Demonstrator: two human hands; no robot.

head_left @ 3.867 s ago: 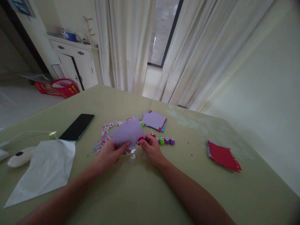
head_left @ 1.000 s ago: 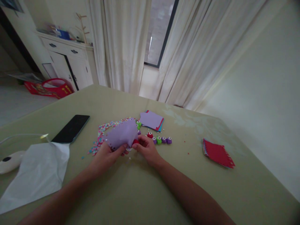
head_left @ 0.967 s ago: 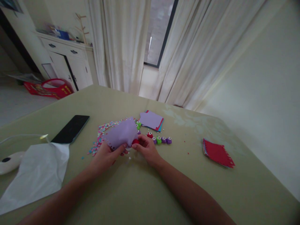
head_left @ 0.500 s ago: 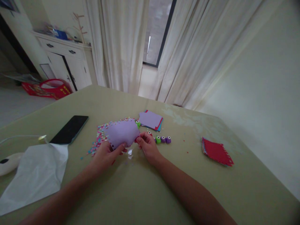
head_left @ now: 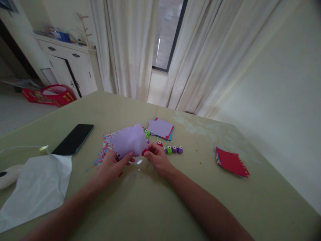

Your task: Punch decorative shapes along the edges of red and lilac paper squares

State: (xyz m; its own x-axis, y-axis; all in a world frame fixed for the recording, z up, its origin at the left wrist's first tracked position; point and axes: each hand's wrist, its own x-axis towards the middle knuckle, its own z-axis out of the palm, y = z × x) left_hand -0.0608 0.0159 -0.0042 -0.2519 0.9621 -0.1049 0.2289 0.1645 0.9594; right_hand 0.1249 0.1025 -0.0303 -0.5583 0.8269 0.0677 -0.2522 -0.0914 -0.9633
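A sheet of light purple paper [head_left: 127,142] with small holes along its edges is raised over the table, bulging a little. My left hand [head_left: 114,165] pinches its lower edge, thumb on top. At the sheet's lower right corner, my right hand [head_left: 157,157] is closed around a small red paper punch [head_left: 144,152], mostly hidden by the fingers. Beyond my right hand stands a row of small punches with eyes, among them a green one [head_left: 169,149] and a purple one [head_left: 180,149]. Behind the sheet lies a heap of coloured paper confetti [head_left: 99,159].
A stack of coloured paper [head_left: 160,128] lies farther back, and a red-topped stack of cut paper [head_left: 232,162] lies at the right. On the left are a phone [head_left: 74,139], a white cloth or tissue [head_left: 42,180], a white rounded device [head_left: 10,175] and a cable.
The purple sheet has tilted, its upper right corner now standing up. The red punch in my right hand has shifted slightly left and down along the corner. My left hand keeps its hold.
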